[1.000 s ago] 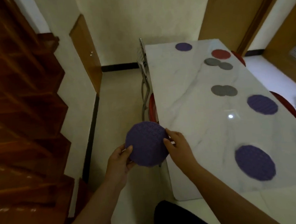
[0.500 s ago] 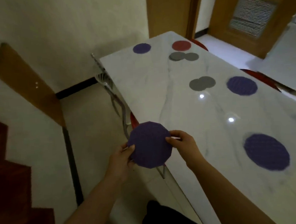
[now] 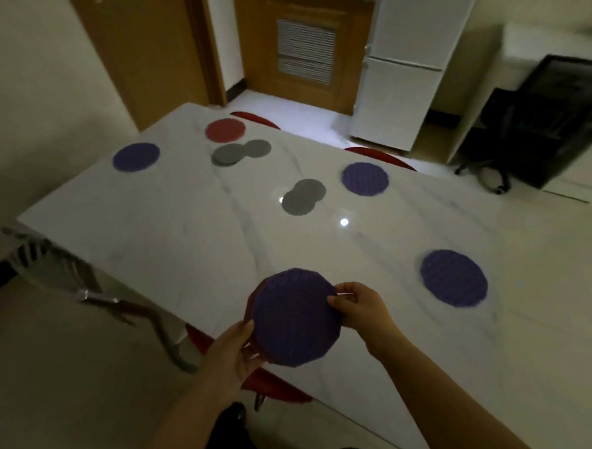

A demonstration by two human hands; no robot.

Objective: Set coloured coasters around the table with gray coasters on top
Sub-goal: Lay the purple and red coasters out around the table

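1. The scene is taken by a single head-worn camera, aimed forward and steeply downward over the near edge of the white marble table (image 3: 192,243).
2. The left hand (image 3: 233,353), the right hand (image 3: 359,305) and the purple coaster (image 3: 294,317) gripped between them are seen nearest the lens, low in the centre, with the forearms entering from the bottom edge.
3. The table is viewed slantwise, receding toward the upper left.
4. The far side of the room, with the louvred door (image 3: 306,52) and white fridge (image 3: 413,63), is taken in along the top, its lines bent by the wide-angle lens.
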